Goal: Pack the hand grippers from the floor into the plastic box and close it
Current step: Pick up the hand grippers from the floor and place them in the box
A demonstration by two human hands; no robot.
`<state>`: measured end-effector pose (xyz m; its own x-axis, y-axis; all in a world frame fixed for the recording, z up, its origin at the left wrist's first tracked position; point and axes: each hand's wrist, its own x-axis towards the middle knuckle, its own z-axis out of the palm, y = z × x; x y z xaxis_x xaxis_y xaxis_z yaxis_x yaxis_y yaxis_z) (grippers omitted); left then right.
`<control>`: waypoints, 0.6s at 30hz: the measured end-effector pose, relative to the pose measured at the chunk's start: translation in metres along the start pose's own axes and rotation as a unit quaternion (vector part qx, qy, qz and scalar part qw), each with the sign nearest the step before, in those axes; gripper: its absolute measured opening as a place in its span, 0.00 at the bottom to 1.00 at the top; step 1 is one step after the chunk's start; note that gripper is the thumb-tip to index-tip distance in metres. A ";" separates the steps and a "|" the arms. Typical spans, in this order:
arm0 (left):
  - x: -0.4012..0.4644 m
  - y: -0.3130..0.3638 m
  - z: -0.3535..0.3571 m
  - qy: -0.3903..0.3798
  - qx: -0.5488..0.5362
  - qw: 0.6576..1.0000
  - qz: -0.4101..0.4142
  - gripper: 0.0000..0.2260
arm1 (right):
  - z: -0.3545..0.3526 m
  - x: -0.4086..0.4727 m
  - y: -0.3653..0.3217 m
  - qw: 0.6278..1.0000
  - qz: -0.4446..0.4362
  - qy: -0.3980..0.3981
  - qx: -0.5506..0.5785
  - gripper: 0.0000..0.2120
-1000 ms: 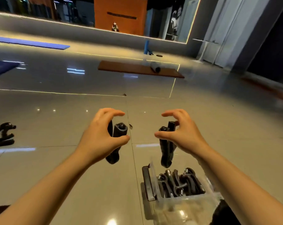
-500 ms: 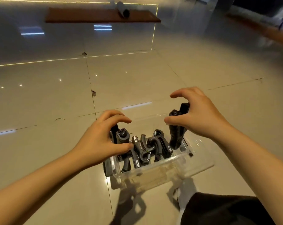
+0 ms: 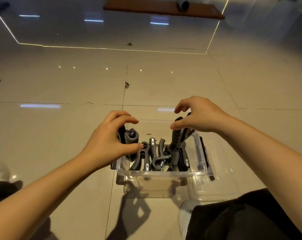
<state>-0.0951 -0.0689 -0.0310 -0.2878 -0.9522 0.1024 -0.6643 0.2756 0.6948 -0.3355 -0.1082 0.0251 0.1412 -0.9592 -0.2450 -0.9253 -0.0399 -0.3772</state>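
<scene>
Two bare arms over a clear plastic box [image 3: 161,175] on the near floor, several hand grippers [image 3: 158,155] inside, left hand [image 3: 110,142] gripping a black gripper [image 3: 131,135] at the box's left end, right hand [image 3: 201,116] holding another gripper [image 3: 177,137] tilted into its right side, brown mat [image 3: 162,6] far off.

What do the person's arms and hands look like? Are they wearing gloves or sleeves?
No gloves and no sleeves show: both forearms are bare right to the frame's edge. The left hand and the right hand are bare too, with no rings, watch or bands in sight. A short, plain nail shows on the left thumb. The only clothing visible is dark fabric at the lower right, by the person's leg.
</scene>
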 end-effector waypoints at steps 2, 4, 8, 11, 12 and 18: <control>-0.007 0.005 0.011 0.022 0.000 0.999 -0.032 0.24 | -0.003 0.006 -0.001 0.999 -0.030 -0.035 -0.012 0.21; -0.008 0.018 0.021 0.036 -0.005 0.998 -0.060 0.23 | -0.006 0.009 0.002 0.997 -0.053 -0.058 -0.028 0.19; 0.013 0.064 0.021 0.049 -0.011 0.998 -0.045 0.22 | -0.013 0.017 0.011 0.994 -0.075 -0.064 -0.041 0.14; 0.031 0.090 0.012 0.081 -0.006 0.997 -0.015 0.21 | -0.018 0.022 0.013 0.997 -0.062 -0.045 -0.012 0.11; 0.034 0.093 0.009 0.094 -0.002 0.995 -0.011 0.21 | -0.021 0.024 0.013 0.998 -0.059 -0.037 -0.002 0.10; 0.032 0.079 0.020 0.099 0.025 0.995 -0.020 0.31 | -0.019 0.029 0.016 0.998 -0.062 -0.013 -0.006 0.06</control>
<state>-0.1708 -0.0754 0.0124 -0.1227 -0.9686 0.2161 -0.7074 0.2381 0.6655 -0.3527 -0.1417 0.0296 0.2645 -0.9388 -0.2207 -0.9041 -0.1618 -0.3955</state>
